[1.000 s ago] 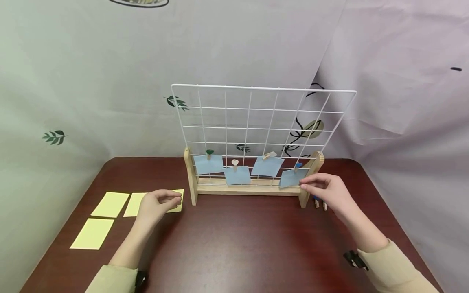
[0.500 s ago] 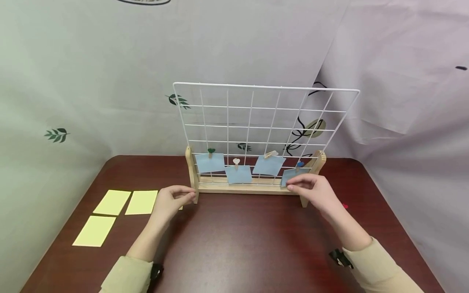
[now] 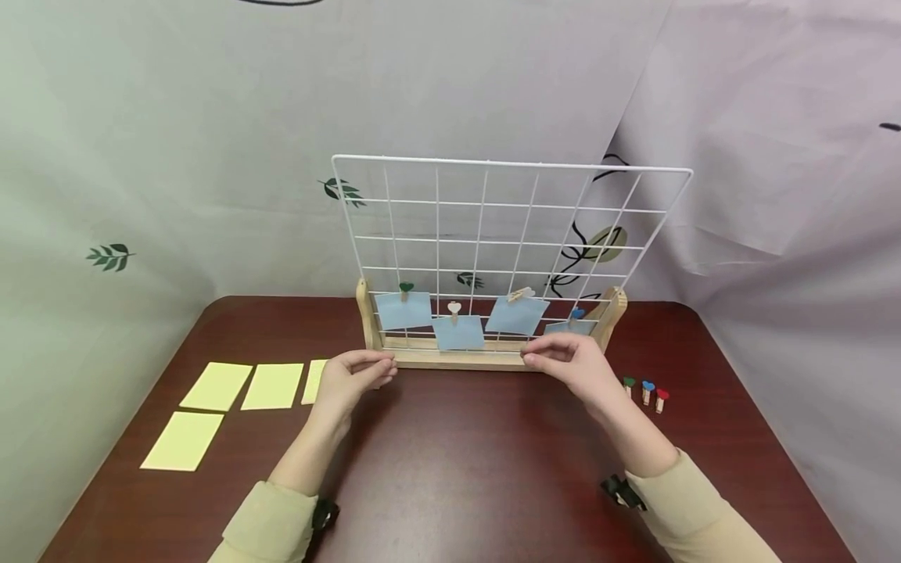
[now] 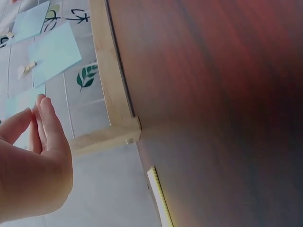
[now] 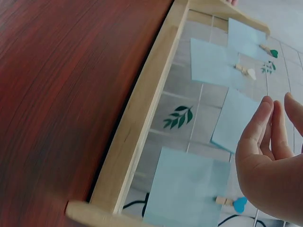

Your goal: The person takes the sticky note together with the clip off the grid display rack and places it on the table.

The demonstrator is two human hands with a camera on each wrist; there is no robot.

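Observation:
A white wire grid rack (image 3: 511, 164) on a wooden stand (image 3: 450, 360) carries blue notes (image 3: 461, 334) hung by small heart clothespins (image 3: 522, 294). My left hand (image 3: 345, 383) is over the table before the stand's left end, thumb and fingertips near each other, nothing seen between them. In the left wrist view this hand (image 4: 35, 161) shows a small gap between thumb and fingers. Before the stand's right part, my right hand (image 3: 573, 371) hides part of the rightmost blue note (image 3: 563, 328). Its thumb stands apart from the fingers in the right wrist view, holding nothing visible.
Several yellow notes (image 3: 272, 386) lie on the dark red table (image 3: 450, 469) at the left, one partly behind my left hand. On the right lie loose clothespins with green, blue (image 3: 647, 391) and red (image 3: 662, 399) hearts. A printed cloth (image 3: 211, 156) hangs behind.
Both hands have moved inward along the stand: the left one rightward off the yellow notes, the right one leftward away from the rightmost blue note. The loose clothespins at right have come into full view.

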